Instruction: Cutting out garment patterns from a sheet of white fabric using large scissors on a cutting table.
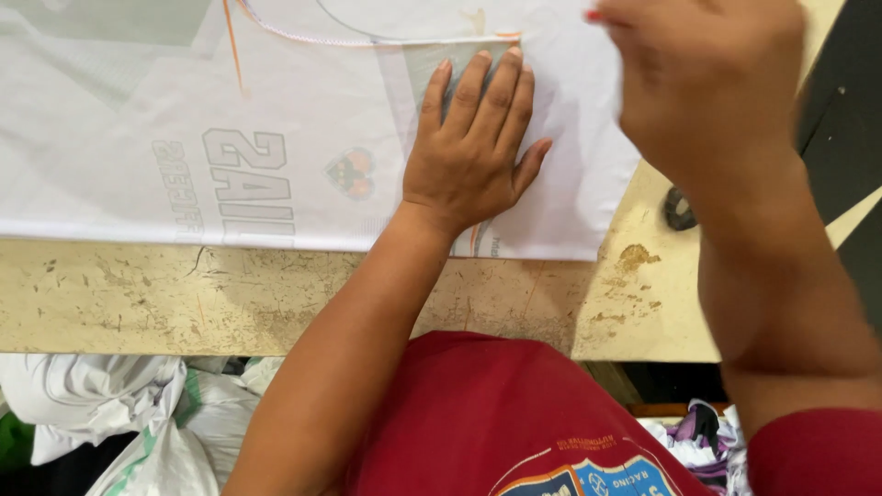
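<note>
The left hand (pixel 470 147) lies flat, palm down, on a white printed garment (pixel 276 138) spread across the counter (pixel 230 294) — fingers straight and close together, holding nothing, simply pressing the cloth. Its fingertips reach a pale grey-green panel of the garment, just below a thin corded seam that runs along the fabric's upper edge.

The right hand (pixel 707 78) is raised above the cloth, up and to the right of the left one, blurred and seen from the back; the two hands are apart. Its fingers curl downward toward the garment's right part, but whether they pinch the fabric cannot be told. A small red-tipped thing shows at its upper left edge — too little of it to name.

Left of the left hand the garment bears grey lettering and a small dark emblem. Below both hands the counter is worn and stained, yellowish. A small dark round object (pixel 680 209) sits on it under the right wrist. Beneath the left forearm, below the counter edge, lies a heap of white cloth (pixel 110 404).
</note>
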